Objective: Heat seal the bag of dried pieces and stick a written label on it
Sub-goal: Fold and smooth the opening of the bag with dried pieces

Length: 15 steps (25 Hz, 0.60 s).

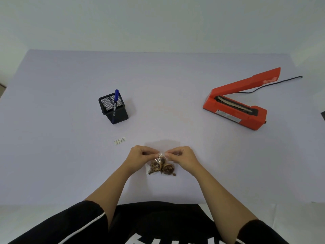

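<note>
Both of my hands were at the near middle of the pale tabletop (70,164), working on the clear bag (162,155) of dried brown pieces (161,167). My left hand (139,155) had its fingers pinched shut on the bag's upper part from the left, and my right hand (182,156) had its fingers pinched shut on the same part from the right, the two sets of fingertips nearly meeting over the plastic. The filled end of the bag lay toward me, resting on the tabletop between my wrists, while its empty top stretched flat away from me beyond my knuckles.

Just beside my left hand, a little farther out, lay the small white label (120,140) with lines of writing on it too small to read. Farther back on the left stood a black mesh pen holder (113,110) with a blue pen (116,99) standing up in it. Well apart on the right sat the orange heat sealer (235,110), its arm raised, with a black cord (274,84) running off behind it. My black sleeves showed at the bottom edge.
</note>
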### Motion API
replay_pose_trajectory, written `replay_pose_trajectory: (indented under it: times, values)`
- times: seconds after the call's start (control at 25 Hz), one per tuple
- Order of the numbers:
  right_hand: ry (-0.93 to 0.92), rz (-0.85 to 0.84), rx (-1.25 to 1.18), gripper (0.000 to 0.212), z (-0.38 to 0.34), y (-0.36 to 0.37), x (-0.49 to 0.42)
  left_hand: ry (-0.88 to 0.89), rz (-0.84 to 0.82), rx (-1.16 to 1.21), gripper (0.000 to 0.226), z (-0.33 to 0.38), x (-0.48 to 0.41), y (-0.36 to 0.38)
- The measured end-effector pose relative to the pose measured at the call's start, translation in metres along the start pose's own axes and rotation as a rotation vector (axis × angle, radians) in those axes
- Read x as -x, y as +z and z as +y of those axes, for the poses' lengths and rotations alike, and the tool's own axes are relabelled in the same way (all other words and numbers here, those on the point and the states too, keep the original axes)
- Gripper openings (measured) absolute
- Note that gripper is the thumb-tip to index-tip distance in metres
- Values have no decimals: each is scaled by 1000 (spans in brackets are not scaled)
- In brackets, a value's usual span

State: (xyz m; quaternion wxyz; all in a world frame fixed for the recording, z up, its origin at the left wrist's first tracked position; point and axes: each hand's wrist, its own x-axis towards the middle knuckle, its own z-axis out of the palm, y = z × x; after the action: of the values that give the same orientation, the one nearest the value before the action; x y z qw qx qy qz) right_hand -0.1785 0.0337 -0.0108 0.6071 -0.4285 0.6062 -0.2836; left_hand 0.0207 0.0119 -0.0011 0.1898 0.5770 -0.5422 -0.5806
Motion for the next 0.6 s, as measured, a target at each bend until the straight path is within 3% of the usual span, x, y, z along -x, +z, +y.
replay_pose_trajectory:
  times: [0.24,0.44,0.6]
  values:
    - [55,-80,-108,16,3,-3,1,-100,-73,162,17,-7,3,-5]
    - [24,-44,-113,16,8,1,0,-62,44,131,13,-8,6,-1]
    - [40,-59,-150,18,7,-3,1,-69,30,187,13,-7,6,-3]
